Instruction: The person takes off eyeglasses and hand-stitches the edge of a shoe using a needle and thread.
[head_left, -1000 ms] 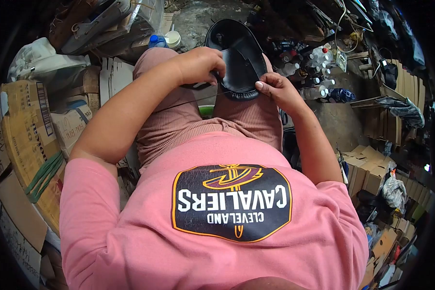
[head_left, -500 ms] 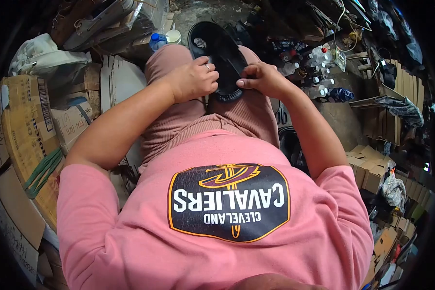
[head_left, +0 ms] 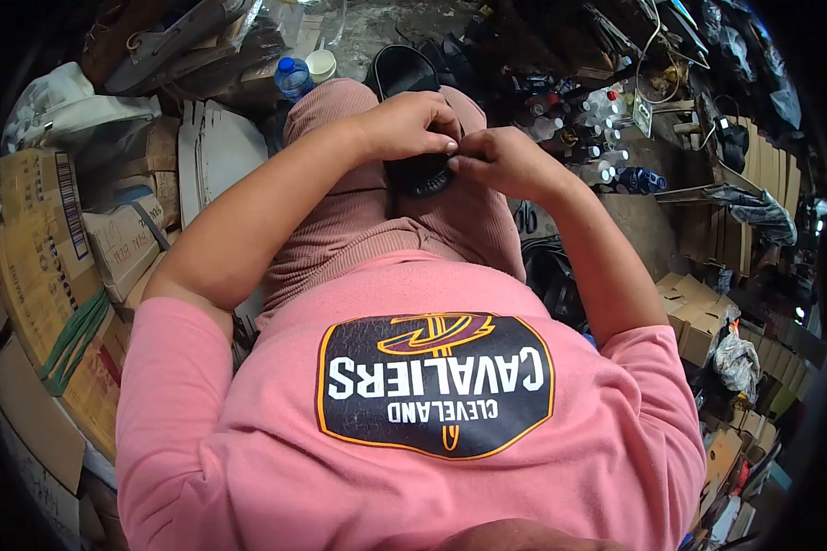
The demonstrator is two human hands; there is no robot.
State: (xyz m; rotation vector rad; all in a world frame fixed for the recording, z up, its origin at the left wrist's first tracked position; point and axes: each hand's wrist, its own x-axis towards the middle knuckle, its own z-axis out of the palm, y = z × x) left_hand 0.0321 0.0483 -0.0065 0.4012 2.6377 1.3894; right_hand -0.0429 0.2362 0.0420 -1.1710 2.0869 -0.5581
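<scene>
A black shoe-shaped piece (head_left: 404, 69) lies between the thighs, its stitched rounded end toward my body. Above its middle, my left hand (head_left: 415, 126) has its fingers curled and pinched together. Against its fingertips, at the right edge of the piece, is my right hand (head_left: 498, 158), with thumb and forefinger pressed together. What sits between the fingertips of either hand is too small to make out. The hands cover the middle of the black piece.
Cardboard boxes (head_left: 41, 248) and a green strap lie on the left. A blue-capped bottle (head_left: 292, 79) and a white cup (head_left: 322, 64) stand beyond the knees. Several plastic bottles (head_left: 606, 115) are on the floor at right, scissors (head_left: 526, 217) beside the right thigh.
My left hand has moved right and up to meet my right hand over the black piece. The piece was turned and lowered between the thighs. A thread seen earlier no longer shows.
</scene>
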